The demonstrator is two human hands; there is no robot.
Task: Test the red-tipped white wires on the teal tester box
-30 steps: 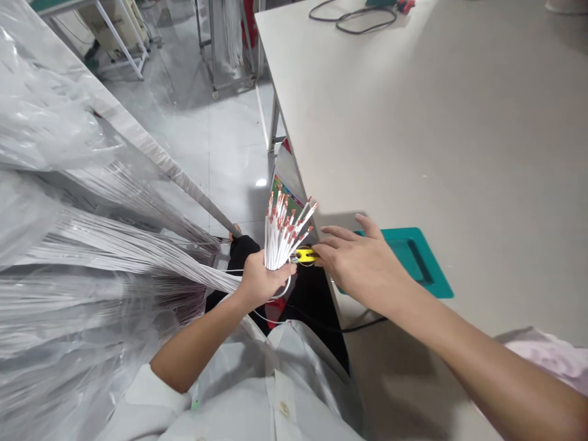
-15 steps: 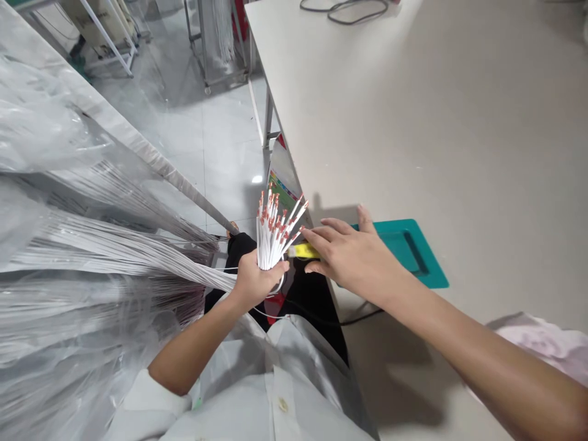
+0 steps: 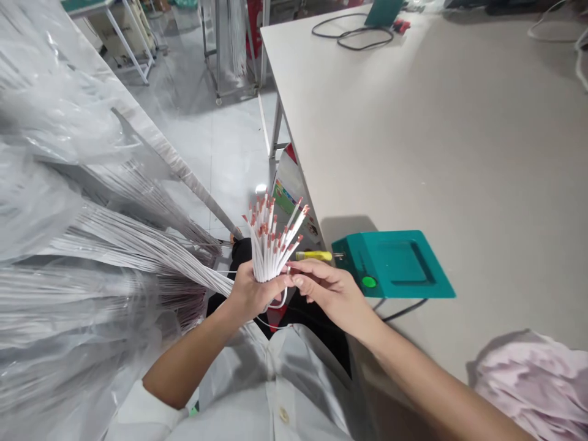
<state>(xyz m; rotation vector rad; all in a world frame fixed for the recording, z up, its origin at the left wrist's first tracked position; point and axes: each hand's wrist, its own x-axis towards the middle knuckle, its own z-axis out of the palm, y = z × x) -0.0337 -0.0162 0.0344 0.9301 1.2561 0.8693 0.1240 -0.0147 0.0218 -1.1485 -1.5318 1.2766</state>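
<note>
My left hand (image 3: 252, 291) is wrapped round a bundle of white wires (image 3: 271, 251) whose bare copper ends fan out upward. One white wire (image 3: 285, 298) loops out below that grip. Its end runs up to my right hand (image 3: 324, 288), whose thumb and fingers are pinched together on it beside the bundle; the fingertips partly hide it. Just beyond my right hand a yellow-handled tool (image 3: 315, 255) sticks out from a teal device (image 3: 386, 263) with a green button, at the table's edge.
Long white wires (image 3: 151, 245) trail from the bundle to a rack on the left, among plastic-wrapped bunches (image 3: 41, 202). On the pale table (image 3: 413, 141) lie a black cable (image 3: 353, 40) at the far end and a pink cloth (image 3: 533, 380) at the near right.
My right hand has drawn back from over the teal device and closed beside the bundle, uncovering the green button. My left hand keeps its grip. The camera view has tilted up slightly.
</note>
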